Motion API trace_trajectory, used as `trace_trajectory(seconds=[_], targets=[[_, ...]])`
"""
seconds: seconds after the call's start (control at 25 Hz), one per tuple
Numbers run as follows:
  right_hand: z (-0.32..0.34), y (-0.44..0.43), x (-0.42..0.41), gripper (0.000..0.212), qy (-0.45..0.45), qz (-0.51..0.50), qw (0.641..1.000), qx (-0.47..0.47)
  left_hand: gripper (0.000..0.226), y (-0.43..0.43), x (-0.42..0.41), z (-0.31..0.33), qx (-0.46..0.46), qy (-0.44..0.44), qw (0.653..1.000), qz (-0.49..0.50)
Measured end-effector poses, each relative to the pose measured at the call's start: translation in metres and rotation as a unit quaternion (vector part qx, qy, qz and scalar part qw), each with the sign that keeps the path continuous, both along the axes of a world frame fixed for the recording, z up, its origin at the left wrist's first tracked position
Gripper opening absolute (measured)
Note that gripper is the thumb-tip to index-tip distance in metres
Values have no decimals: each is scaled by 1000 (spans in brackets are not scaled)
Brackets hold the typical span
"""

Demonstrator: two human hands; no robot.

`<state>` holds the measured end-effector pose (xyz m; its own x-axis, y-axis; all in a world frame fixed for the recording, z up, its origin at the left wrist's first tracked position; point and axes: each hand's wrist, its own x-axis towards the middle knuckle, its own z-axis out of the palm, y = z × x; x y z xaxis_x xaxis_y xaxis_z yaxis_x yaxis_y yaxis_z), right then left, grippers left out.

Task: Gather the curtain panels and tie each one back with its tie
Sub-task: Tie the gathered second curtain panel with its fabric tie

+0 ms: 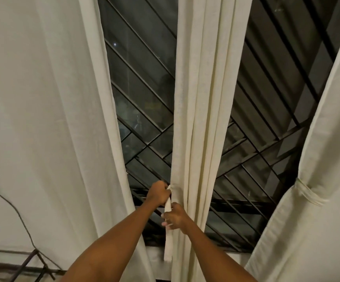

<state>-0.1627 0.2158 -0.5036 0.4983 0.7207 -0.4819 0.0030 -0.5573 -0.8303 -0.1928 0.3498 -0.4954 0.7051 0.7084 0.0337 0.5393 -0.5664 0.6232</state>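
Note:
A cream curtain panel hangs gathered into folds down the middle of the window. A cream fabric tie hangs along its left edge. My left hand grips the tie's upper end against the panel's edge. Just below, my right hand holds the tie lower down, beside the folds. The tie's loose tail drops below my right hand. At the right, another cream panel is cinched at its waist by a wrapped tie. A third panel hangs loose on the left.
Behind the curtains is a dark window with a metal grille of diagonal bars. A thin dark cable runs down the wall at the lower left, above a dark metal frame.

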Motion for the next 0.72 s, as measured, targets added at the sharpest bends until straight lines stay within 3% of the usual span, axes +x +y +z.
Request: trace_trajectory(seconds=[0.12, 0.28, 0.44, 0.52, 0.64, 0.72], targets=[[-12, -23, 2, 33, -14, 64, 991, -117, 30, -4, 1, 2, -17, -8, 1000, 19], [-22, -66, 18, 56, 6, 93, 983, -160, 26, -11, 2, 6, -14, -9, 1000, 25], [-16, -119, 61, 25, 171, 153, 956, -181, 30, -13, 2, 8, -11, -1, 999, 40], [-6, -139, 93, 21, 213, 149, 951, -169, 30, -12, 4, 9, -20, 3, 999, 49], [28, -147, 140, 20, 146, 193, 947, -211, 31, -15, 6, 15, -23, 3, 998, 54], [55, -133, 164, 24, 13, 238, 931, -278, 31, -18, 9, 18, -35, 7, 998, 54]])
